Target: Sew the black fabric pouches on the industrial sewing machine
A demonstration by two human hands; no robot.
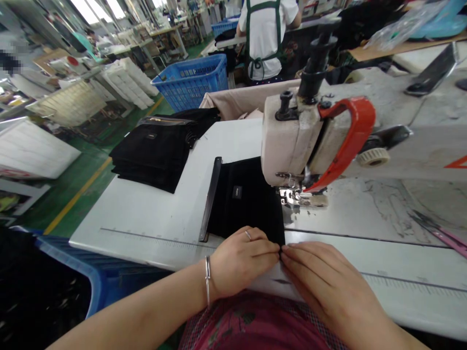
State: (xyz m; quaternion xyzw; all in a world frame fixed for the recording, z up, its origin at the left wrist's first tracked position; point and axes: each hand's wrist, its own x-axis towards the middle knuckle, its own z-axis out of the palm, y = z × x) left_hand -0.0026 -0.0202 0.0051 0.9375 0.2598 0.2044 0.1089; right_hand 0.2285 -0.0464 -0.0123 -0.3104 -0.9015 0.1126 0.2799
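Note:
A black fabric panel [248, 204] with a small label [237, 192] lies flat on the sewing table, a dark zipper strip [210, 199] along its left edge. Its right edge runs up to the presser foot [292, 197] of the sewing machine [292, 141]. My left hand [244, 260] lies over the panel's near edge, fingertips closed on its near right corner. From the other side my right hand [324, 274] meets it, thumb and fingers pinching the same corner. The fabric between the fingertips is mostly hidden.
A stack of black panels [153, 150] sits at the table's far left. Scissors with pink handles [443, 233] lie at the right. Blue crates [193, 80] stand beyond the table and at the lower left. A person [264, 39] in a white shirt works ahead.

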